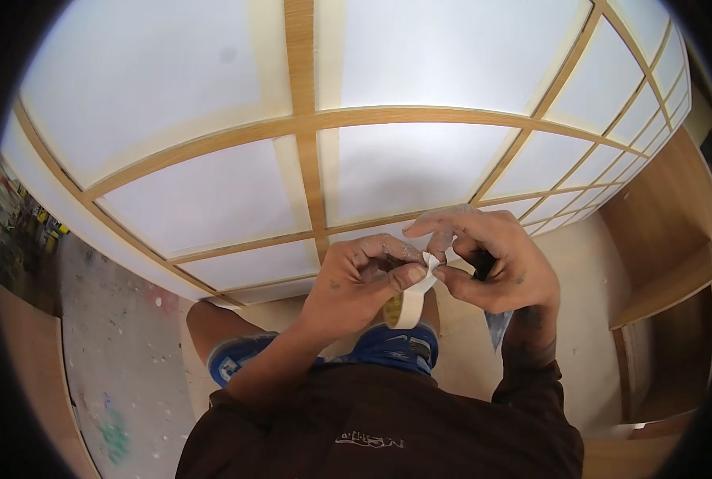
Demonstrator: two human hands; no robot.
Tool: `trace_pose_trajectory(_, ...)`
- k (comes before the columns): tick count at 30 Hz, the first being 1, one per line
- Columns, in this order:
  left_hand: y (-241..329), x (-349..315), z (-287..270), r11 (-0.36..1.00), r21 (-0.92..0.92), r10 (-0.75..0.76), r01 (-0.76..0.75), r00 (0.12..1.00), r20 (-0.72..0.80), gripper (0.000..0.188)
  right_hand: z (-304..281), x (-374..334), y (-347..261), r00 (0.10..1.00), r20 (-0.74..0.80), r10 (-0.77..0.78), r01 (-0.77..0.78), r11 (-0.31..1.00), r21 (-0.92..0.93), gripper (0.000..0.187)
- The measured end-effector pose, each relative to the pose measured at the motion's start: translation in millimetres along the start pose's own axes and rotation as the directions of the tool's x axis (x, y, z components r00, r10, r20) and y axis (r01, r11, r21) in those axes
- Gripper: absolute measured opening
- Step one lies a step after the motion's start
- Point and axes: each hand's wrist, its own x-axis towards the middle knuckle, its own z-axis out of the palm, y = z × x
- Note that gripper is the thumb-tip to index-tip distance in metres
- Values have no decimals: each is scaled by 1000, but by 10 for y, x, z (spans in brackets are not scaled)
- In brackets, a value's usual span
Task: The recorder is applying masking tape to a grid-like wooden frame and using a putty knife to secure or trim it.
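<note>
My left hand [364, 279] is closed with thumb and finger pinching a roll of masking tape [408, 310], whose pale loose end is crumpled between my hands. From the other side, the thumb and fingers of my right hand [495, 259] pinch that same end. Both hands have whitish smears on the fingers. A dark, bluish pointed thing [497, 329] shows below my right palm; its kind I cannot make out. The hands are in front of a white panel [404, 172] with a grid of wooden strips [304, 124], and pale tape bands run beside some of the strips.
Open wooden shelving [666, 279] stands at the right. On the left lies a grey, paint-spotted floor [132, 351], with a wooden board edge [32, 367] beyond it. Cluttered small items [24, 215] are at the far left. My legs are close against the panel's lower edge.
</note>
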Motion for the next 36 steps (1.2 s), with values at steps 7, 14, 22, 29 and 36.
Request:
trace_pose_trajectory(7,-20,0,7,989,145,12,-11,1000,-2,17,12,-6,-3,1000,-1,3,-3,1000,20,64)
trace_pose_trajectory(14,-18,13,50,996,47,76,-73,995,-70,17,29,20,59,999,-17,-35,35,999,-40,65)
trace_pose_trajectory(22,-43,28,-26,989,135,62,-61,998,-4,11,20,20,45,999,-35,-33,29,993,-118,65)
trace_pose_trajectory(29,-70,53,-25,985,124,119,-120,993,19,11,45,33,14,998,-44,51,-55,991,-120,61)
trace_pose_trajectory(36,-106,66,-7,850,456,305,-265,952,-15,8,17,23,-44,988,-48,144,-150,979,-140,53)
